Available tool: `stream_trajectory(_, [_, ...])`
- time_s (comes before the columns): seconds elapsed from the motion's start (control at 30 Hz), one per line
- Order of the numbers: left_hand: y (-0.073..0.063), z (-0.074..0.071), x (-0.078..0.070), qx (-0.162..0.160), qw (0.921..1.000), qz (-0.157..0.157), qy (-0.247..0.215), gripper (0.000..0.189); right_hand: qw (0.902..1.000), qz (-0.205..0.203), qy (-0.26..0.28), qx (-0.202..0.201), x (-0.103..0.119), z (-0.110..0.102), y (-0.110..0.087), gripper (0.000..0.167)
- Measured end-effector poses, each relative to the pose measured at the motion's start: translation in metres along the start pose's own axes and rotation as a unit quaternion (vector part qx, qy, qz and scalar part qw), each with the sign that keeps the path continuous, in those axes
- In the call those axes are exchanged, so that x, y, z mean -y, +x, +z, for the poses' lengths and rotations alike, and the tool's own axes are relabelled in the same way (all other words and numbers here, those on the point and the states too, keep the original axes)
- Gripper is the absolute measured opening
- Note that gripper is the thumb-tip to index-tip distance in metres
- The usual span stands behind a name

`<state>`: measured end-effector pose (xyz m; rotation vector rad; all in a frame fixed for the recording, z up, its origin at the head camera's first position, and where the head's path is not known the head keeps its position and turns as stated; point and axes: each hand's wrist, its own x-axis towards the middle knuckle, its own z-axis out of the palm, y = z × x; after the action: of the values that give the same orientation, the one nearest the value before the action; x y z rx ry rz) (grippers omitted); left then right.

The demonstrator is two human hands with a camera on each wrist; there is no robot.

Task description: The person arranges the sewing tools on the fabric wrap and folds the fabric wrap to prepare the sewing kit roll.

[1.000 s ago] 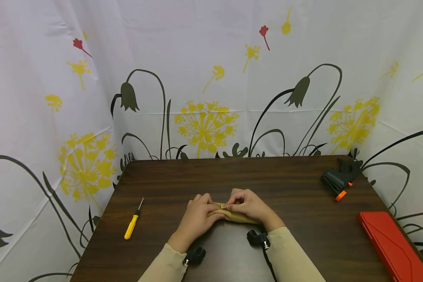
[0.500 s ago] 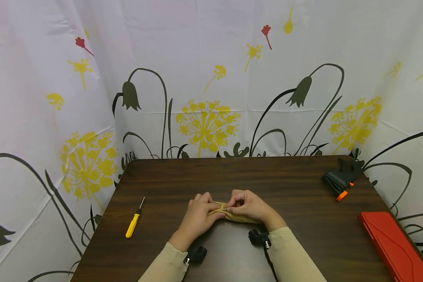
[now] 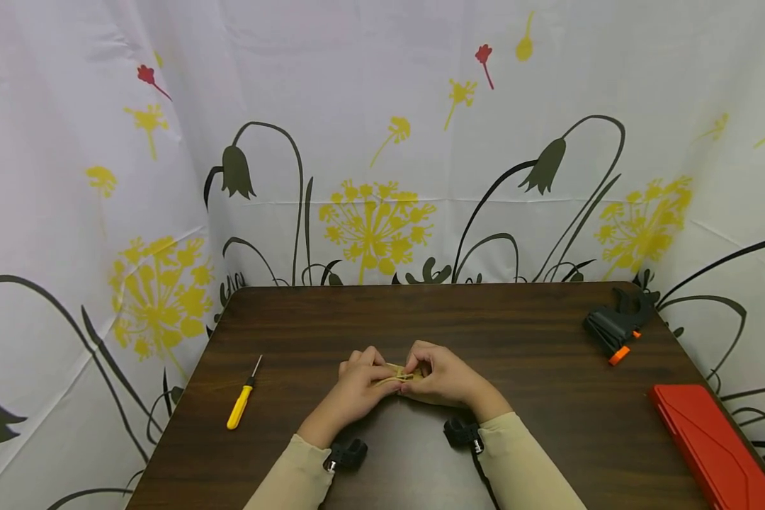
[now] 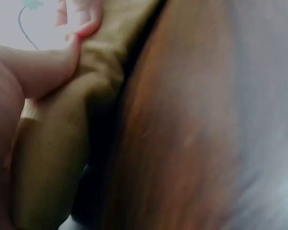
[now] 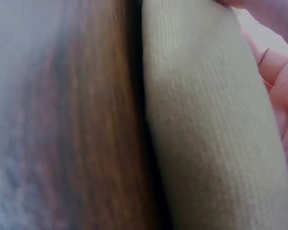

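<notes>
A soft tan piece of ribbed cloth [image 4: 50, 158], bunched like a small pouch, lies between both hands at the middle of the table. My left hand [image 3: 357, 388] grips its left end, thumb on the near side and fingers on the far side. From the right, my right hand [image 3: 449, 379] pinches the cloth close to the left fingertips, thumb and index finger spread over its folded top. In the right wrist view the ribbed cloth [image 5: 211, 120] fills the middle, and the right fingers show at the upper right. The folds between the fingertips are partly hidden.
On the dark wooden table [image 3: 370, 319], a yellow-handled screwdriver [image 3: 241, 405] lies at the left. A black and orange clamp [image 3: 615, 322] sits at the back right, with a red case [image 3: 714, 446] along the right edge. A flower-printed curtain [image 3: 370, 142] hangs behind.
My right thumb has moved down to the cloth's near edge, and thumb and index finger are now farther apart. Both wrists have shifted slightly left. Objects around stay put.
</notes>
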<state>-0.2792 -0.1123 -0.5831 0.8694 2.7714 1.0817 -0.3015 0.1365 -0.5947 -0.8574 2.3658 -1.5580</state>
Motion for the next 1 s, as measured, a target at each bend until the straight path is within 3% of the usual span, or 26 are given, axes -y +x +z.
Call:
stream_trajectory(0.13, [0.0012, -0.0039, 0.0004, 0.017, 0.999, -0.007, -0.04, 0.022, 0.9998, 0.001, 0.006, -0.019, 0.0018, -0.0012, -0.0004, 0.016])
stream_trajectory(0.27, [0.0015, -0.0049, -0.0003, 0.013, 0.9973, -0.024, -0.068, 0.022, 0.9995, 0.01, 0.008, -0.03, 0.0023, -0.0025, -0.0013, 0.016])
stream_trajectory(0.47, [0.0012, -0.0024, -0.0011, 0.003, 0.9967, -0.044, -0.068, 0.02, 0.9996, 0.011, -0.002, -0.026, 0.0026, -0.0026, -0.002, 0.014])
stream_trajectory(0.73, [0.0002, -0.0002, 0.0023, -0.006, 0.9968, -0.046, -0.065, 0.018, 0.9996, 0.015, 0.0, -0.025, 0.001, -0.0014, -0.0004, 0.014])
stream_trajectory(0.87, [0.001, 0.0004, 0.0055, -0.029, 0.9971, -0.035, -0.06, 0.026, 0.9979, 0.012, -0.046, -0.045, 0.0004, -0.0025, 0.0, 0.016])
stream_trajectory(1.0, [0.0029, -0.0014, 0.0062, -0.073, 0.9955, -0.028, -0.053, 0.031, 0.9897, 0.022, -0.1, -0.1, -0.0013, -0.0098, -0.001, 0.016])
